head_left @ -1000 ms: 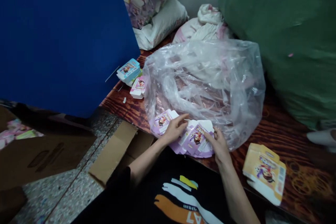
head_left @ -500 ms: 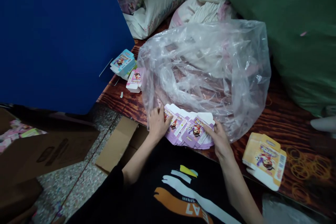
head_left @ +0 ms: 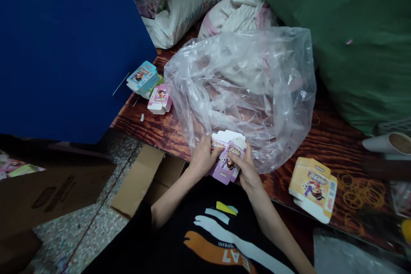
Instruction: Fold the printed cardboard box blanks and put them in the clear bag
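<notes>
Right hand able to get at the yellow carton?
Probably yes. The yellow carton lies on the wooden table just right of the right hand, nothing visible between them. But that hand is gripping the purple cartons, so it would need freeing first.

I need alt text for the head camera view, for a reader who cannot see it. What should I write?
Two hands hold a small stack of purple cartons at the edge of a wooden table, against a large clear plastic bag. A yellow carton and rubber bands lie to the right, and a blue panel stands to the left.
</notes>
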`<state>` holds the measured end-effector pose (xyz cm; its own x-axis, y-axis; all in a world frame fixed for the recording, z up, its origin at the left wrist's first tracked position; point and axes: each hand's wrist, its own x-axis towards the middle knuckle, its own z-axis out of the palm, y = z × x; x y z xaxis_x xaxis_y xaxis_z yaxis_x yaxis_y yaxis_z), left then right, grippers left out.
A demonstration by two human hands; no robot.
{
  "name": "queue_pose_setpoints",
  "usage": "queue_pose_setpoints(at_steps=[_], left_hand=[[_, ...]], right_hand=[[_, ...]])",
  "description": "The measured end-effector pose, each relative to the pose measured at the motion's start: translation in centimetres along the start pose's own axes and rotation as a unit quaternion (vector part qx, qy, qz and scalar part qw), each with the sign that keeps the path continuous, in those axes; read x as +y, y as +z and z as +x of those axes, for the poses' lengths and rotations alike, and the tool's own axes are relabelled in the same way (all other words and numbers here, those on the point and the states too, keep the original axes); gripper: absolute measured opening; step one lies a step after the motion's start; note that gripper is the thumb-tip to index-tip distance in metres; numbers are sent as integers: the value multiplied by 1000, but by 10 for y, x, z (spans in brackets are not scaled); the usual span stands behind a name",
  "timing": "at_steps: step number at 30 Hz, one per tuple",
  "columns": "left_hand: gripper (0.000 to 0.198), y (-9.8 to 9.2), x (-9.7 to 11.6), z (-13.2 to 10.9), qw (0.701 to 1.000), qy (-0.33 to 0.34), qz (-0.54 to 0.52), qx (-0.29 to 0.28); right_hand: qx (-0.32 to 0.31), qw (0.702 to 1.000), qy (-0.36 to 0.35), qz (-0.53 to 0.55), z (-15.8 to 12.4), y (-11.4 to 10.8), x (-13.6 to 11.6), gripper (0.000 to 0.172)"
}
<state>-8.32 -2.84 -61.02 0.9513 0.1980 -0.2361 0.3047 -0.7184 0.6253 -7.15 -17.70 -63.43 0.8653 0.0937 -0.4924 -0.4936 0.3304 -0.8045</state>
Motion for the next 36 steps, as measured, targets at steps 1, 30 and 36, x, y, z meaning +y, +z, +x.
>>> queue_pose_setpoints(at_steps=[1, 30, 36], left_hand=[[44, 0, -1, 0, 1000, 0, -16, 13], [81, 33, -18, 20, 974, 145, -99, -143], [77, 38, -6, 8, 962, 130, -202, -131]], right_hand=[[7, 1000, 1, 0, 0, 0, 0, 105], [145, 849, -238, -449, 30, -39, 9, 95], [130, 866, -249, -414, 26, -47, 14, 93]])
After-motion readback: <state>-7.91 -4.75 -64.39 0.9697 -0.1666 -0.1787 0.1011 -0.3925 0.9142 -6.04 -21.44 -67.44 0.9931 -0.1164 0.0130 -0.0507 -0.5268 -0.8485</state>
